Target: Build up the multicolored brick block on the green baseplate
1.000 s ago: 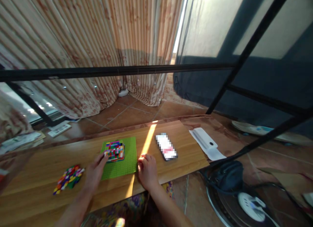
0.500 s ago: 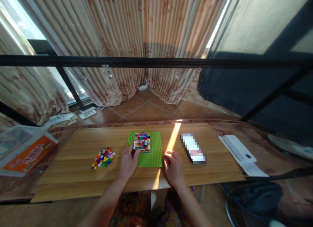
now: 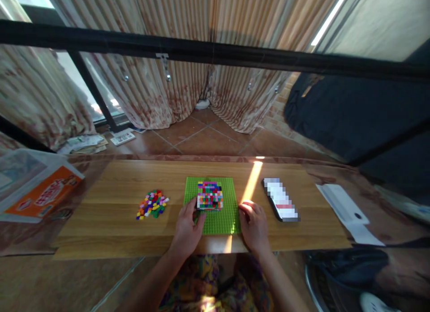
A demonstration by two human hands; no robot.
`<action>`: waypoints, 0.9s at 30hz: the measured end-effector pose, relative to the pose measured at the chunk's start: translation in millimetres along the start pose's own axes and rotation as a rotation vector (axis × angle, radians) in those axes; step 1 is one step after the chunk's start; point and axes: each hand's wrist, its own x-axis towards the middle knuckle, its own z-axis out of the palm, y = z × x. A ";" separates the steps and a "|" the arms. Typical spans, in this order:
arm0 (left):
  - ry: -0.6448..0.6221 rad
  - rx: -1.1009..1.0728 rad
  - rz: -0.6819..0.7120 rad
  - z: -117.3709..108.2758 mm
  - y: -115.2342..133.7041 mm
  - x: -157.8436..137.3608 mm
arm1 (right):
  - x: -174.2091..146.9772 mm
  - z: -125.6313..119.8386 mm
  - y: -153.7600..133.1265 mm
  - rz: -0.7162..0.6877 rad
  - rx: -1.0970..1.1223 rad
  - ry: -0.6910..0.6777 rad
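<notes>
A multicoloured toy brick build [image 3: 210,196] stands on a green baseplate [image 3: 223,222] on the wooden table. My left hand [image 3: 188,226] is at the build's lower left corner, index finger by its left side and thumb lower, over the plate. Thumb and fingers are apart, and I see nothing between them. By the plate's right edge, my right hand [image 3: 255,224] rests with its fingers curled in. Its fingertips are close to that edge; whatever they hold, if anything, is hidden. Left of the plate lies a loose pile of small coloured bricks [image 3: 152,204].
A phone [image 3: 280,199] with a blurred screen lies right of my right hand. A white folded sheet [image 3: 346,211] is past the table's right end. A clear plastic box with an orange label [image 3: 43,193] stands at the left. A dark metal bar [image 3: 215,50] crosses beyond the table.
The head view has tilted and shifted, so everything sits further right. My left thumb has moved down off the build's front edge, opening the hand. My right hand stays beside the plate.
</notes>
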 end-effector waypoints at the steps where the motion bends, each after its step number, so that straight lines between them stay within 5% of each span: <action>1: -0.024 -0.024 -0.009 -2.3 -1.6 0.1 | 0.1 -0.3 0.0 0.000 -0.005 -0.004; 6: -0.052 -0.055 -0.044 -20.8 -6.0 4.6 | 0.7 -1.9 -0.9 0.004 -0.003 -0.012; 20: 0.197 0.331 0.052 -99.7 -34.4 -13.2 | -0.8 -2.7 6.0 -0.052 -0.025 -0.007; 27: 0.241 0.518 0.076 -113.3 -39.1 -19.5 | -2.1 -2.9 9.0 -0.074 -0.063 0.009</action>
